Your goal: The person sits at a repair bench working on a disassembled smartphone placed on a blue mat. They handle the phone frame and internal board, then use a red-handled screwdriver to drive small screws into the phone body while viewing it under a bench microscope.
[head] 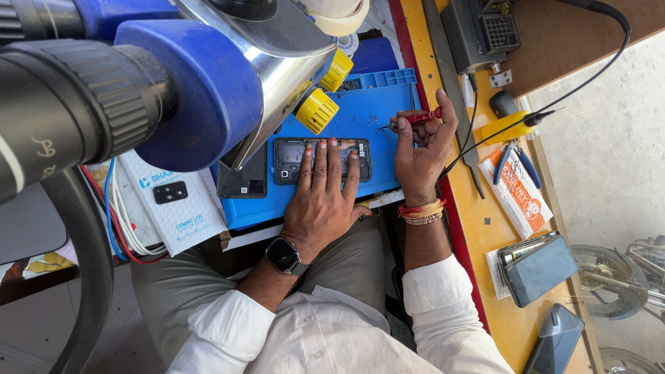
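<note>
So the opened phone (322, 159) is lying flat on the blue work mat (377, 111), back cover off, dark insides and boards showing, long side running parallel to the mat's near edge and sitting pretty close to that edge. Fingers are spread across its middle, so part of it is hidden. The red-handled screwdriver (421, 118) is a slim little precision one, held roughly level above the mat's right side, just past the phone's right end, its thin metal tip pointing toward the mat's middle.
</note>
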Demonstrator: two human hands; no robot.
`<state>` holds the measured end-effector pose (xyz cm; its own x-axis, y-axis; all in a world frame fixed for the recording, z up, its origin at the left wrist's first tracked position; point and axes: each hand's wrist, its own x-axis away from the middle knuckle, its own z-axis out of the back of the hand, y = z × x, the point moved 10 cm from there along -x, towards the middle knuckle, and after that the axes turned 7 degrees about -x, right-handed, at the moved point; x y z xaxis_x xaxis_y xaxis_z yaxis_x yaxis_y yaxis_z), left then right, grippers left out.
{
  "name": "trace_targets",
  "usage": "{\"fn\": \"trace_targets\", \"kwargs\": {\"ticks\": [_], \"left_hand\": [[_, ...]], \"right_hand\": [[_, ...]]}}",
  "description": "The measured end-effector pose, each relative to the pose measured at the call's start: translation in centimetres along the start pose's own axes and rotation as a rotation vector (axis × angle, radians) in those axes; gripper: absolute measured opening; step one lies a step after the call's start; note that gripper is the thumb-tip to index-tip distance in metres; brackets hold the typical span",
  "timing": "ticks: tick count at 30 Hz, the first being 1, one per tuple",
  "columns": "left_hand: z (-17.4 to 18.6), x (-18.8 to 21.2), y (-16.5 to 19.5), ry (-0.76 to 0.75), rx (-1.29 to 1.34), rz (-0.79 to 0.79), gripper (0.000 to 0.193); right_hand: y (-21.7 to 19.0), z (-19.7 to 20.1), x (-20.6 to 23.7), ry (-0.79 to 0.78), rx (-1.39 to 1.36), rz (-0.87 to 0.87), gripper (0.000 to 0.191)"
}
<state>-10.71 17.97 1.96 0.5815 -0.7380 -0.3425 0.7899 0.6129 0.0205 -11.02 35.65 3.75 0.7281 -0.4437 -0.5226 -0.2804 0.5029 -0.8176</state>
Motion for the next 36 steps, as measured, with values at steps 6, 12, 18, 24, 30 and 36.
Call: {"fn": "trace_targets", "kwargs": {"ticks": [6, 12, 18, 24, 30, 36], "left_hand": [[0.4, 0.2, -0.1, 0.009, 0.012, 0.003, 0.097], [0.5, 0.3, -0.1, 0.032, 0.013, 0.008, 0.099], [0.0, 0.3, 0.1, 0.022, 0.001, 0.011, 0.102], [-0.1, 0.2, 0.2, 0.022, -0.010, 0.008, 0.102], [-0.2, 0.3, 0.2, 0.020, -0.007, 0.007, 0.102], [-0.2, 0.3, 0.1, 0.015, -0.003, 0.011, 0.102]], "right_hand": [[-0.5, 0.3, 0.2, 0.021, -0.059, 0.019, 0.065], [-0.9, 0.2, 1.7, 0.048, -0.237, -0.022, 0.065], [-1.2, -0.3, 3.1, 0.023, -0.214, -0.021, 0.063], [-1.0, -0.3, 3.4, 0.028, -0.203, -0.017, 0.063], [-0.7, -0.4, 3.5, 0.017, -0.195, -0.023, 0.064], [-1.0, -0.6, 3.4, 0.001, -0.162, -0.005, 0.064]]}}
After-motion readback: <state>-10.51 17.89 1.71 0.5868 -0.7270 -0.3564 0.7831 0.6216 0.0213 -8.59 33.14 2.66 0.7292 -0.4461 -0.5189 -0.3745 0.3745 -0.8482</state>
